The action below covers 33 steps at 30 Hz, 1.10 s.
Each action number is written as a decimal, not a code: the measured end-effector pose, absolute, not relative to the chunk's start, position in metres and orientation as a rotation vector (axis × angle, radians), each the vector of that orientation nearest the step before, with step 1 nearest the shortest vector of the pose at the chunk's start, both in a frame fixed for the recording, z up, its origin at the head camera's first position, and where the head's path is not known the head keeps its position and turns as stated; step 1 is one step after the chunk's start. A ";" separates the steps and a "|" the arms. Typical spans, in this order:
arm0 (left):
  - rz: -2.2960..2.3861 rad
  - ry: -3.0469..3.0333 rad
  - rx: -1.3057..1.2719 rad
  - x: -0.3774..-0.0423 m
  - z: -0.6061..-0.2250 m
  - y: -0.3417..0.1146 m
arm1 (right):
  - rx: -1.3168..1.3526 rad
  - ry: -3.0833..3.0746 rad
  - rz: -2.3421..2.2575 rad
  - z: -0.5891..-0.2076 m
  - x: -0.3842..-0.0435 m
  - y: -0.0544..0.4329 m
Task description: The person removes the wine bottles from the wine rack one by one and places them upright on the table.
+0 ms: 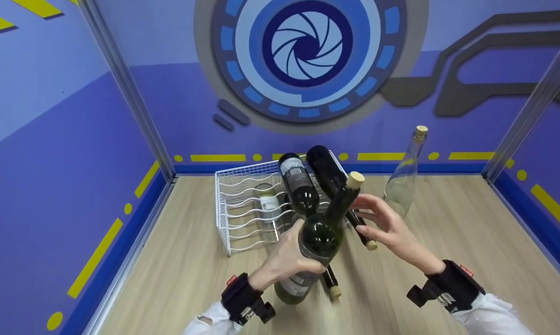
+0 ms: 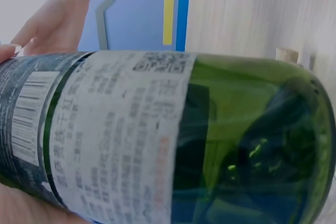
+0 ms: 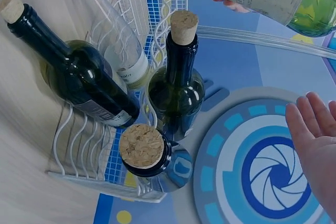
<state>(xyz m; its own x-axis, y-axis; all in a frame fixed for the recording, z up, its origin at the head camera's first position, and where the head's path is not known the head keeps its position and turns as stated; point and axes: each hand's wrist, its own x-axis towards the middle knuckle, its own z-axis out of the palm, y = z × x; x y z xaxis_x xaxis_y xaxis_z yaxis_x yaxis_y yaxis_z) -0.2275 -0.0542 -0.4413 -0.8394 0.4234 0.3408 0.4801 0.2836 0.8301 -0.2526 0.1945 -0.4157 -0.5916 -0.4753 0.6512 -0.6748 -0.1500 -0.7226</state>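
Note:
My left hand (image 1: 291,253) grips the body of a dark green corked wine bottle (image 1: 320,235), tilted with its cork up and to the right. White label text on this bottle (image 2: 121,129) fills the left wrist view. To its right, my right hand (image 1: 391,228) is off the held bottle, its fingers loosely extended (image 3: 317,140). Behind them is a white wire rack (image 1: 218,209) with wavy bars. It carries dark wine bottles (image 1: 294,174) and a clear labelled bottle (image 1: 268,202). Corked necks (image 3: 181,56) point outward in the right wrist view.
A clear corked bottle (image 1: 403,179) stands upright on the wooden table (image 1: 182,288), right of the rack. Blue and purple printed panels (image 1: 168,93) close in the back and sides. Metal corner posts (image 1: 126,83) rise at the panel joints.

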 end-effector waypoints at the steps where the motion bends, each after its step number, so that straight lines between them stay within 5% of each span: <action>1: -1.633 -2.475 -0.877 -0.226 -0.441 -0.053 | 1.340 -1.920 1.849 -0.415 -0.252 0.194; 33: -1.840 -2.378 -1.064 -0.212 -0.466 -0.001 | 1.500 -1.734 1.934 -0.397 -0.241 0.193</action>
